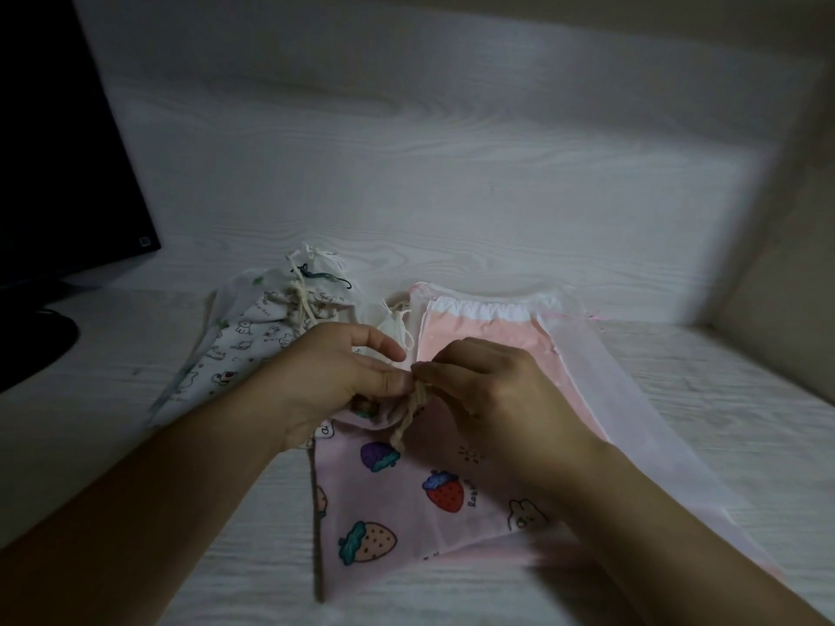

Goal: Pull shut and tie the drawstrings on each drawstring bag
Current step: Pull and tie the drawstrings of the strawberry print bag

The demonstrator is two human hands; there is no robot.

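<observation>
The left hand and the right hand meet fingertip to fingertip over the gathered mouth of the pink strawberry bag, each pinching the beige drawstring where it bunches at the neck; a loose end of the cord hangs down over the printed cloth. The left index finger is stretched out above the pinch, while the right fingers are curled down on the cord. The bag lies flat near the front edge of the desk, about midway along it, its mouth pointing toward the back wall. Behind the left hand, toward the back edge, lies a white animal-print bag with its neck cinched and cords knotted, among other pale tied bags. Behind the right hand, a pink bag with a white top band lies open-mouthed, covered by a sheer white mesh bag that reaches toward the desk's right side. A dark monitor stands at the back left corner.
</observation>
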